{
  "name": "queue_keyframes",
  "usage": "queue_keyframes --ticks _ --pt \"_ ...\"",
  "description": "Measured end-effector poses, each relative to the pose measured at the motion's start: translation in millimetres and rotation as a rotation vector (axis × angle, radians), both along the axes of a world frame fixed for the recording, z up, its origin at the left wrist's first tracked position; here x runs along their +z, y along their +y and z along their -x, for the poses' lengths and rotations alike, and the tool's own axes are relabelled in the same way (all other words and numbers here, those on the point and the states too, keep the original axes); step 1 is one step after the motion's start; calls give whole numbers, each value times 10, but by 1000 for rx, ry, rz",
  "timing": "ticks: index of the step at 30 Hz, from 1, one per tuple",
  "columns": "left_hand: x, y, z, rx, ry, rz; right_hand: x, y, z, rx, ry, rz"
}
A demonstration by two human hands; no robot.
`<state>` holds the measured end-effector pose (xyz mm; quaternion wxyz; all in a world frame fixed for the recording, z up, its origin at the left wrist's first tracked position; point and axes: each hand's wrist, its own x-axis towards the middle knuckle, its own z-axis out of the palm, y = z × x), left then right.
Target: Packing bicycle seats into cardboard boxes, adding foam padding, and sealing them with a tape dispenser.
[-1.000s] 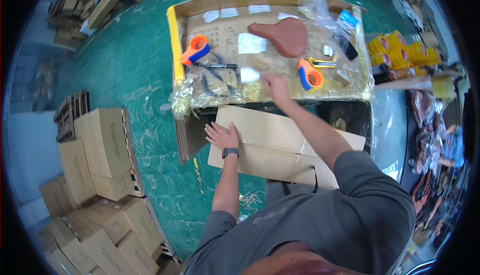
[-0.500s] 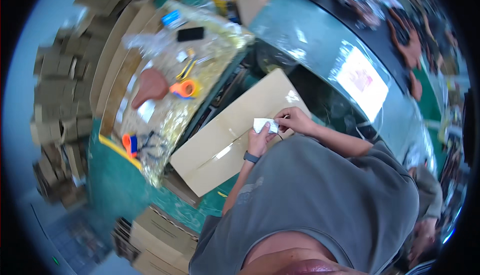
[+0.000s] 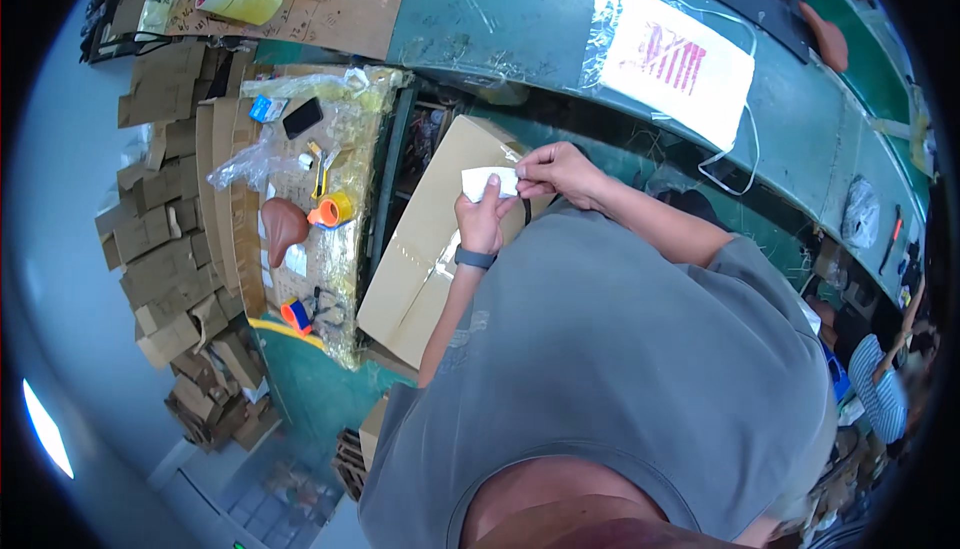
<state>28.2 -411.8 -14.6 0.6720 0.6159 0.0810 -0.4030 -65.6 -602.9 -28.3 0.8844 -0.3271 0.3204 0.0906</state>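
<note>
Between my hands is a small white paper slip [image 3: 482, 185], held over a long taped cardboard box [image 3: 415, 249]. My left hand [image 3: 480, 221] grips it from below, thumb lying across its face; a dark band is round that wrist. With fingers pinched together, my right hand [image 3: 562, 173] is at the slip's right edge. A short black strip [image 3: 527, 211] hangs just below the right fingers; what it belongs to is hidden.
The plastic-wrapped bench on the left bears a brown bicycle saddle [image 3: 284, 229], an orange tape dispenser [image 3: 332, 211], a yellow cutter [image 3: 319, 171] and a phone [image 3: 303, 118]. Flattened cartons [image 3: 165, 249] are stacked beyond it. A white packet [image 3: 680, 64] lies on the green table [image 3: 510, 19].
The whole view has turned and shifted, so the bench now sits farther left and more of the green table shows. Both hands stay at the slip, which now shows a plain white face.
</note>
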Motion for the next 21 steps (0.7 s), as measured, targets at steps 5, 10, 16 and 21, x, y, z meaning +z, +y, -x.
queue_keyframes --ticks 5,10,16,21 --pt "55 -163 42 55 3 27 78 -233 -42 59 -56 29" --pt "77 -143 42 97 5 59 173 -245 -115 153 -169 171" --pt "180 -123 122 153 -71 39 268 -63 -148 225 -350 323" --pt "103 77 99 150 -182 -58 208 67 -168 254 -358 399"
